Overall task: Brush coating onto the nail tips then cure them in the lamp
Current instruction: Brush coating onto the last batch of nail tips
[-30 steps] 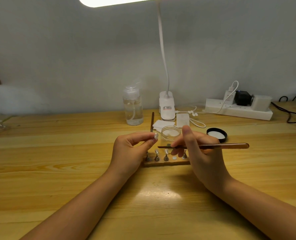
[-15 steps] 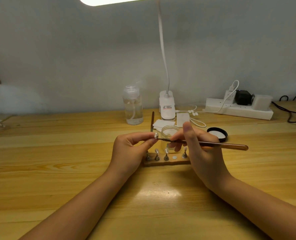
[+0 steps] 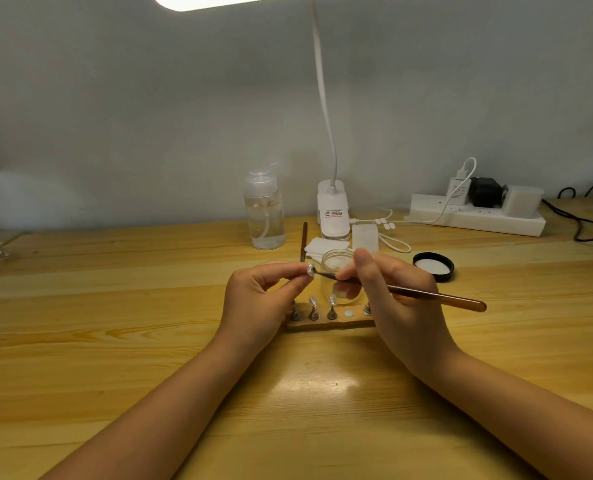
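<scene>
Grip first: the left hand pinches one clear nail tip between thumb and finger, held up above the wooden stand. The right hand holds the brush like a pencil, and its dark tip touches the nail tip or sits just beside it; too small to tell. To do this step well, I think the strokes should be light and slow, base to end, with the left hand kept steady. Three more nail tips wait on pegs on the stand, just under both hands. An open jar sits right behind the brush tip, its black lid off to the right on the tabletop.
</scene>
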The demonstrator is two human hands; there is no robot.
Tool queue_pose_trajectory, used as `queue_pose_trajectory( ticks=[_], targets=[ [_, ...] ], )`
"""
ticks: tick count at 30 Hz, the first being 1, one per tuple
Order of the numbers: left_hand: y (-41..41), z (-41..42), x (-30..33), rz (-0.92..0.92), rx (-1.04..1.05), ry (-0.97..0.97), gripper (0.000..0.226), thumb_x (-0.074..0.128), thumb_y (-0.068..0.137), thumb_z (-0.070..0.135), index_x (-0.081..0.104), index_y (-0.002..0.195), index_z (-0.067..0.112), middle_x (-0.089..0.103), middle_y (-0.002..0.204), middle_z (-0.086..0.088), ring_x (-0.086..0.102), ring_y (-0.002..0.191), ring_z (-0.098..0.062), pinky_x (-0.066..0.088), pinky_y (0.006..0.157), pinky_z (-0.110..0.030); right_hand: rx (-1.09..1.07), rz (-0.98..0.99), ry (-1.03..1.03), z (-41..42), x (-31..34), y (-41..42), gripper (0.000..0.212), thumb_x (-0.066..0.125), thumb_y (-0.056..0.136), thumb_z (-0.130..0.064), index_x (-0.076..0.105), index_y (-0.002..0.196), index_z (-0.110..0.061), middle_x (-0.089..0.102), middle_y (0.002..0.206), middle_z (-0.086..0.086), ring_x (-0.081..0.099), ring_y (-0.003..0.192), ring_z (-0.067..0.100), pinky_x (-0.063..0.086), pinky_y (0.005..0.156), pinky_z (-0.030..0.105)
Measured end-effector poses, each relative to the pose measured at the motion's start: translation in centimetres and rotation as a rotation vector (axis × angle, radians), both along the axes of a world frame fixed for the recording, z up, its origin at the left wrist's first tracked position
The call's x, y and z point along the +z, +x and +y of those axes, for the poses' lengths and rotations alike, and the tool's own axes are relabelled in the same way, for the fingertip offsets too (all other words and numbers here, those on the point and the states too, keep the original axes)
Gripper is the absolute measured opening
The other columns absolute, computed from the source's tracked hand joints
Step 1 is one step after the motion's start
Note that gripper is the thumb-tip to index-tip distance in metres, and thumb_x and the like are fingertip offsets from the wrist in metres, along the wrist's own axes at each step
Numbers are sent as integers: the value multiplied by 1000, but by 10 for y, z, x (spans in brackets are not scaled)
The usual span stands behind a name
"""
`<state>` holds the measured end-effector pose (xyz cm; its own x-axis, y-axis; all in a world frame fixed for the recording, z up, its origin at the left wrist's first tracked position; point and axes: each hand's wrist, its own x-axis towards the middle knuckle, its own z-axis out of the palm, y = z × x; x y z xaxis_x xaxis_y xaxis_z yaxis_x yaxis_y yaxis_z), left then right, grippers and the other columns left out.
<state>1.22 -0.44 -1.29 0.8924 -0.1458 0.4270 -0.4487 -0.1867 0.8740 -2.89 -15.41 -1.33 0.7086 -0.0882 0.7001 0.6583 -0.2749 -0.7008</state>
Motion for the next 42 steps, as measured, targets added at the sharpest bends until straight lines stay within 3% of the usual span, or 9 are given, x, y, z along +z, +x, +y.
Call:
queue_pose_trajectory(
  ticks=[4,13,21,24,30,38,42],
  targets=[
    [0,0,0,-24,14,32,20,68,76,5,70,87,21,69,88,6,64,86,-5,53,80,-22,64,10,1,-1,-2,-3,23,52,88,-24,65,73,-13,65,64,-2,62,57,3,46,55,13],
    [1,0,0,-42,25,55,16,69,76,6,72,90,13,70,89,2,63,86,-7,50,78,-17,-76,-59,-144,-1,0,2,24,47,86,-28,65,85,-12,67,75,0,62,74,4,49,64,16],
    [0,1,1,-26,32,43,20,69,75,6,70,81,26,69,86,9,62,83,-3,49,74,-12,-47,-28,-2,-6,-3,1,34,42,87,-30,65,71,-11,65,65,-1,63,62,5,46,57,12],
    [0,0,2,-12,30,39,19,69,75,6,70,81,25,69,86,8,62,83,-4,50,74,-14,-66,-44,-24,-6,-2,1,33,41,87,-29,64,74,-11,65,67,-3,62,66,4,46,59,12],
    [0,-2,3,-2,26,55,16,68,76,7,72,89,16,70,88,3,63,86,-9,52,77,-21,-86,-50,-139,-1,-1,4,34,41,87,-31,67,80,-9,67,76,1,62,76,8,50,67,29],
    [-1,0,2,9,37,43,18,70,76,8,71,80,25,70,84,8,63,82,-5,51,75,-17,-82,-76,-61,-7,-4,4,38,37,89,-27,63,68,-9,62,61,-1,60,61,5,44,59,12],
    [-2,1,2,22,34,44,16,69,76,9,71,82,24,70,85,7,63,83,-7,52,76,-19,-103,-94,-90,-5,-2,4,35,38,88,-28,64,73,-10,64,67,0,61,67,7,48,59,20]
  ],
)
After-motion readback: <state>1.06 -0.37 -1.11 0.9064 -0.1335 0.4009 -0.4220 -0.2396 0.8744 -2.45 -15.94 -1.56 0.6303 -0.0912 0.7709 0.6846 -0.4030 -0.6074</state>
